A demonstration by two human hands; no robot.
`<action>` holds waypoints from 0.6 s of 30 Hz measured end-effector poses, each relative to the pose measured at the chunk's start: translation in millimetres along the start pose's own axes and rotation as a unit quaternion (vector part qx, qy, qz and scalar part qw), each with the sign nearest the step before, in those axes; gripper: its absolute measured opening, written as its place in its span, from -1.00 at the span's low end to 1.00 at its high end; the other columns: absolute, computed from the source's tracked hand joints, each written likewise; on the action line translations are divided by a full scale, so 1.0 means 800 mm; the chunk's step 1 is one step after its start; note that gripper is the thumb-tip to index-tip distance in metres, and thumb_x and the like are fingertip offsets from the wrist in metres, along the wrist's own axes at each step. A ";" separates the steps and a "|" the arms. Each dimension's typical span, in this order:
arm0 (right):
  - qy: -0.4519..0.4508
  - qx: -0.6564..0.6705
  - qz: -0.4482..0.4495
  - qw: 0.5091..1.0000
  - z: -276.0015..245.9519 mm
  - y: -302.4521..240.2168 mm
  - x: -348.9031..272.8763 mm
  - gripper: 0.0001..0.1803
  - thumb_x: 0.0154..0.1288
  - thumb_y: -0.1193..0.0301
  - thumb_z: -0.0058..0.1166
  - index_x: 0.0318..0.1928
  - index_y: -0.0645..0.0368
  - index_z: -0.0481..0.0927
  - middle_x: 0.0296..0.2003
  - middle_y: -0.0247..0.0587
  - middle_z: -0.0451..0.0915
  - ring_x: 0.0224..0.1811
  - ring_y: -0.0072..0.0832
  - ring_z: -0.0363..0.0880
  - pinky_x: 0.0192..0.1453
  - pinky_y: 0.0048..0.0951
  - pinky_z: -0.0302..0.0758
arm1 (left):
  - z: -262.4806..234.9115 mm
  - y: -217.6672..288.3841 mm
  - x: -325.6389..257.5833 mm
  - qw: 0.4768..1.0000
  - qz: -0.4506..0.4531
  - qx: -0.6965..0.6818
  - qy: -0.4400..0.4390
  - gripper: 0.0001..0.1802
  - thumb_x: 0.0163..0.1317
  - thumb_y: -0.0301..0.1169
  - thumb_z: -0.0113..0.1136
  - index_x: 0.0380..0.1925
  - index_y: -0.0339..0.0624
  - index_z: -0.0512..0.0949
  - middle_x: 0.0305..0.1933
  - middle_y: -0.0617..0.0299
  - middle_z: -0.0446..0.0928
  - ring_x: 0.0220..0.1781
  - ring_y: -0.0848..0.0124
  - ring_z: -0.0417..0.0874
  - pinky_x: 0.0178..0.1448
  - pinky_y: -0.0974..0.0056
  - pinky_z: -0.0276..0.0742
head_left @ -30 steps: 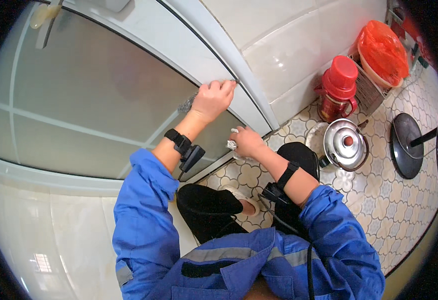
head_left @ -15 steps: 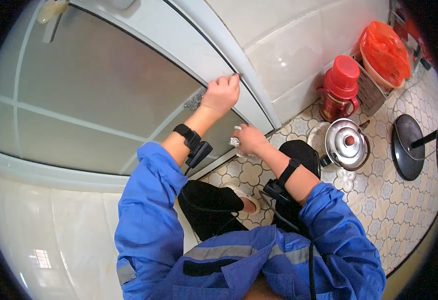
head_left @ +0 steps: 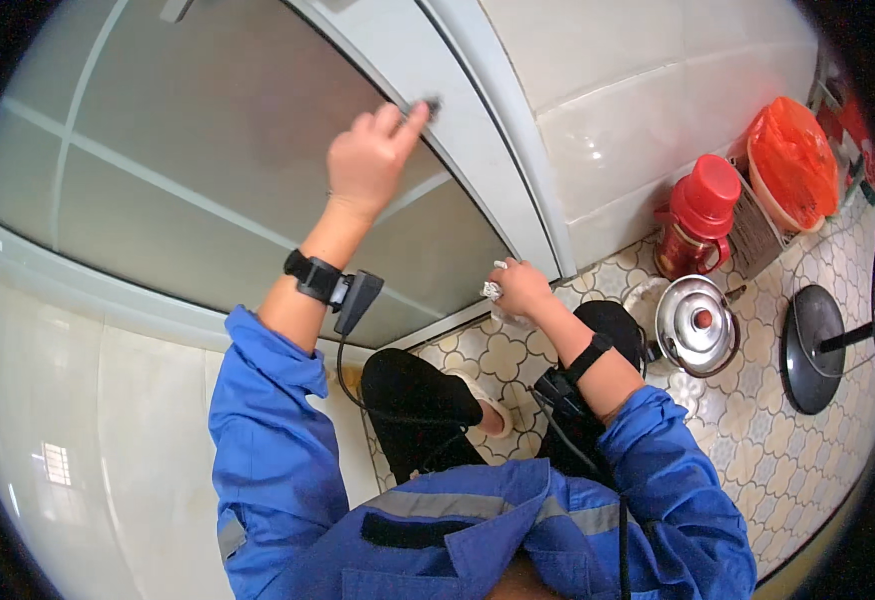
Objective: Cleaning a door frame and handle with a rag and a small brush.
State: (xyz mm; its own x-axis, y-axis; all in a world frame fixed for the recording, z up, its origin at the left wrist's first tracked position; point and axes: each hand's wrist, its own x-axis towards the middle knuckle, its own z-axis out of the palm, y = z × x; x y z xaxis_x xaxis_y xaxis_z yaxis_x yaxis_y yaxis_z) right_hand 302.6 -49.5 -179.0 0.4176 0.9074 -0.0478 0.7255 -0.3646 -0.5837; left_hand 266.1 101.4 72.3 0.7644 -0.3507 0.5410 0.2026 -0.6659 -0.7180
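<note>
My left hand [head_left: 368, 158] reaches up over a door with frosted glass [head_left: 213, 120]. Its fingers are closed on a small dark grey, fuzzy clump, a steel wool scourer [head_left: 434, 107], blurred by motion, at the door's white frame [head_left: 478, 150]. Most of the scourer is hidden behind the fingertips. Lower down, near the door's bottom corner, my right hand [head_left: 524, 288] is closed around a crumpled silvery-white thing [head_left: 493, 291], whose kind I cannot make out. Something clear shows beneath that hand.
On the patterned tile floor [head_left: 758, 450] at right stand a metal kettle [head_left: 693, 335], a red thermos flask [head_left: 696, 225] and a black round stand base [head_left: 811, 350]. Behind them is a tub with an orange-red bag [head_left: 796, 160]. A white tiled wall [head_left: 638, 130] adjoins the door frame.
My left hand has moved up and to the left over the door with the scourer. My right hand stays near the bottom corner. The whole view has shifted slightly.
</note>
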 end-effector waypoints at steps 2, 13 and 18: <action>-0.003 0.000 -0.004 1.000 0.000 -0.002 0.001 -0.57 -0.03 0.34 0.23 -0.04 -0.17 0.61 -0.07 -0.16 0.49 0.00 -0.15 0.50 0.02 -0.21 0.54 | 0.009 0.015 -0.019 0.999 0.041 -0.010 -0.026 -0.57 0.05 -0.38 0.10 -0.03 0.28 0.56 -0.45 0.42 0.36 -0.49 0.48 0.44 -0.58 0.39 0.38; -0.024 -0.025 0.000 0.999 -0.003 -0.007 0.001 -0.62 -0.01 0.35 0.20 -0.08 -0.11 0.62 -0.06 -0.14 0.50 0.00 -0.15 0.50 0.04 -0.22 0.53 | 0.013 0.015 -0.021 0.999 0.035 -0.002 0.005 -0.57 0.00 -0.36 0.12 -0.05 0.22 0.57 -0.43 0.43 0.37 -0.49 0.49 0.43 -0.58 0.41 0.36; -0.035 -0.024 -0.016 0.999 0.008 0.000 0.004 -0.61 0.00 0.34 0.20 -0.07 -0.12 0.62 -0.06 -0.14 0.49 0.00 -0.15 0.50 0.04 -0.23 0.52 | 0.015 0.020 -0.022 0.997 0.080 0.004 0.003 -0.62 0.03 -0.36 0.12 -0.08 0.20 0.58 -0.46 0.44 0.35 -0.49 0.50 0.43 -0.57 0.42 0.34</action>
State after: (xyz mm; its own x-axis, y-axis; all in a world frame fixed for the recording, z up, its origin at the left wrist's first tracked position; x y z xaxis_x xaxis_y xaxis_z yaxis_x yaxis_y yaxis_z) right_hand 300.4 -45.2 -184.8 0.3549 0.9308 -0.0870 0.7638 -0.3424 -0.5472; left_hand 263.3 105.0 45.9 0.7841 -0.4548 0.4222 0.0845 -0.5958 -0.7987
